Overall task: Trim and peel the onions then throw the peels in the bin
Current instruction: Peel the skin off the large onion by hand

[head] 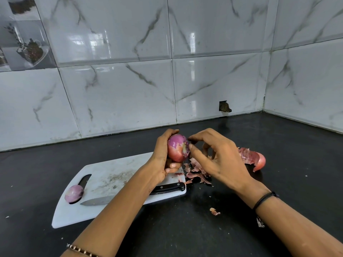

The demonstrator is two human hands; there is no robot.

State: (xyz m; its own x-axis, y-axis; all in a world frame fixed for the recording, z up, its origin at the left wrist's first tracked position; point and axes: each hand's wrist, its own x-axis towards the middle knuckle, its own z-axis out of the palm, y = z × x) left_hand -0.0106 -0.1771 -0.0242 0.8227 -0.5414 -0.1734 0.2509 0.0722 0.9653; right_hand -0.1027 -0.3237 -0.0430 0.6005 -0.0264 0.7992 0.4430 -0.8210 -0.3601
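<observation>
Onion (pixel 178 148) clasped in your left hand (pixel 163 158), fingers wrapped round it, up over the right edge of the cutting board (pixel 115 175). Your right hand (pixel 217 158) sets thumb and forefinger at its trimmed end; whether they've caught skin, I can't tell. Glossy purple on top, papery red below: half peeled, I'd say. One peeled onion (pixel 74 193) lies on the board by the knife (pixel 167 188), and a loose-skinned onion (pixel 258 160) waits behind your right hand. Peels (pixel 196 173) are heaped beside the board. No bin in view, so binning remains.
</observation>
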